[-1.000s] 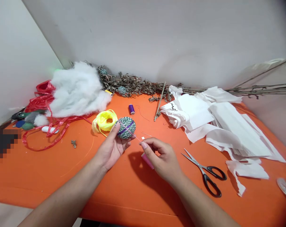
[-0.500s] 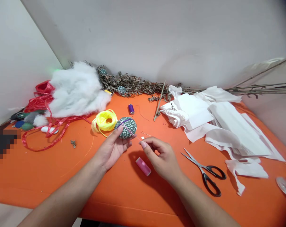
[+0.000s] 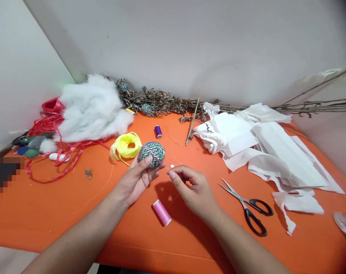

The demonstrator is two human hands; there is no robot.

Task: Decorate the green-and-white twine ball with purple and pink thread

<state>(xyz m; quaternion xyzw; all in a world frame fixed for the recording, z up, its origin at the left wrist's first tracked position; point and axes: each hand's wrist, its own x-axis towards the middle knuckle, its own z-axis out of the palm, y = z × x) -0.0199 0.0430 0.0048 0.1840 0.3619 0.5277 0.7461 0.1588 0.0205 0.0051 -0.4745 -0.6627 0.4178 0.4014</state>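
My left hand (image 3: pixel 140 177) is closed round a ball (image 3: pixel 154 154) wound in green-and-white yarn, holding it above the table. A pink thread (image 3: pixel 165 167) crosses the ball and stretches taut to my right hand (image 3: pixel 190 186), which pinches it between thumb and finger. Below the hands lies a pink thread spool (image 3: pixel 162 213) on its side. A needle (image 3: pixel 176 161) and a small white scrap (image 3: pixel 172 166) rest just behind my right hand. Behind the ball lies a purple thread spool (image 3: pixel 158 131). To its left sits a coil of yellow raffia-like ribbon (image 3: pixel 120 146).
Open scissors (image 3: pixel 241 199) lie right of my right hand, beside folded white cloth (image 3: pixel 287 156). White stuffing (image 3: pixel 90 110) and red ribbon (image 3: pixel 67 173) are piled at left. Dried twigs (image 3: pixel 161 101) with small yarn balls run along the wall. The orange tablecloth (image 3: pixel 127 236) covers the table.
The pink spool has rolled toward me and to the left. The ball has turned in my left hand, so the purple band across it no longer shows. My right hand has hardly moved.
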